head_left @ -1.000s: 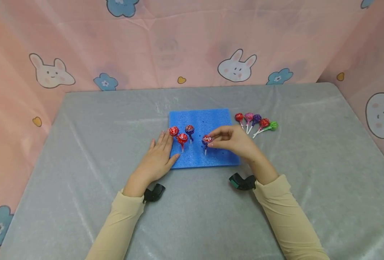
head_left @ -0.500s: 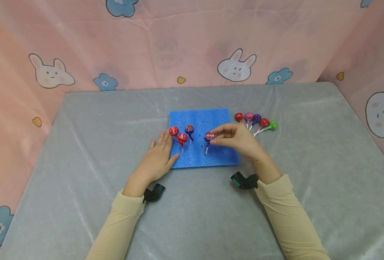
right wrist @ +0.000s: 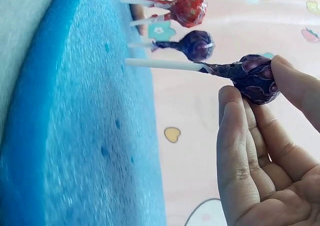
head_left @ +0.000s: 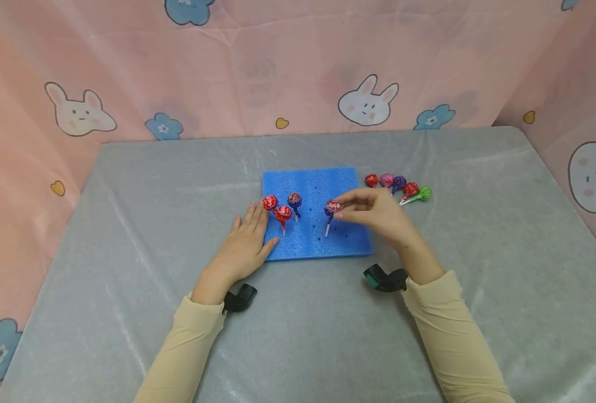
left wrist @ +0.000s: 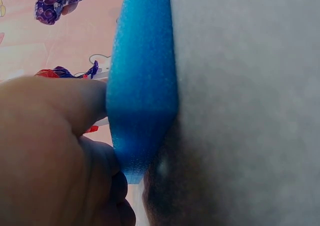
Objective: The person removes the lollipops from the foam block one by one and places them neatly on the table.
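My right hand (head_left: 381, 215) pinches a purple-wrapped lollipop (right wrist: 254, 80) by its round head, between thumb and fingertips. Its white stick points down, the lower end close over the blue foam board (head_left: 308, 249). Against the board's left side lies my left hand (head_left: 242, 246), fingers straight, thumb over the near left corner. Two red lollipops (head_left: 283, 214) and one purple lollipop (head_left: 294, 200) stand upright in the foam's left part, beside the left fingertips. Small holes dot the foam around the held stick in the right wrist view.
Right of the board, several lollipops lie fanned out on the grey tabletop (head_left: 479, 235), among them a green lollipop (head_left: 425, 193) and a pink lollipop (head_left: 386, 179). Their sticks are partly hidden by my right hand. A pink curtain (head_left: 288, 67) hangs behind the table.
My right hand has moved right and slightly away from me, carrying the purple lollipop with its stick now tilted. The left hand and the standing lollipops have stayed in place.
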`<state>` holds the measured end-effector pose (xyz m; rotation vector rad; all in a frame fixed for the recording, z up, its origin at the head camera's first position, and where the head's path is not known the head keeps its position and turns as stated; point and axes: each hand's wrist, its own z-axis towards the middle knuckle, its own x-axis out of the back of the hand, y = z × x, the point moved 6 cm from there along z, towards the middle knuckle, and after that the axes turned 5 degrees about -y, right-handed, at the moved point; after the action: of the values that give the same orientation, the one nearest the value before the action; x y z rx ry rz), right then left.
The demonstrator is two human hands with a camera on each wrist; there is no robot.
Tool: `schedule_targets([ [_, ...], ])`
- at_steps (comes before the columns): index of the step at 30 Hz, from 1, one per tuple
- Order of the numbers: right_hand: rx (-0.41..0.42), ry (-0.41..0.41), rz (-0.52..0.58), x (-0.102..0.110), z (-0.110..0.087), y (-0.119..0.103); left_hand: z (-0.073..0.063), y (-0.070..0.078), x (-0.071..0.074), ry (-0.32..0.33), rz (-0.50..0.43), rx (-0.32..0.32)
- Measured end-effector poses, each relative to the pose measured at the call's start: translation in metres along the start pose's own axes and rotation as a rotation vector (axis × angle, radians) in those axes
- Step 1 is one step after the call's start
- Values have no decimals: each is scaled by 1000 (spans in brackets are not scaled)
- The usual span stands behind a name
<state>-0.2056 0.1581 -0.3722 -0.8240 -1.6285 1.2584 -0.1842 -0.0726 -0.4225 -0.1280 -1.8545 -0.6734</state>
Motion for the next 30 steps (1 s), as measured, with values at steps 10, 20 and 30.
schedule_targets([
  [10, 50, 62, 3, 27, -13, 3, 1, 1, 2, 0, -6, 7],
  [20, 14, 137, 37, 53, -26, 8, -2, 0, -1, 3, -4, 7],
  [30, -25, 205, -12, 84, -36, 19, -1, 1, -2, 6, -5, 0],
])
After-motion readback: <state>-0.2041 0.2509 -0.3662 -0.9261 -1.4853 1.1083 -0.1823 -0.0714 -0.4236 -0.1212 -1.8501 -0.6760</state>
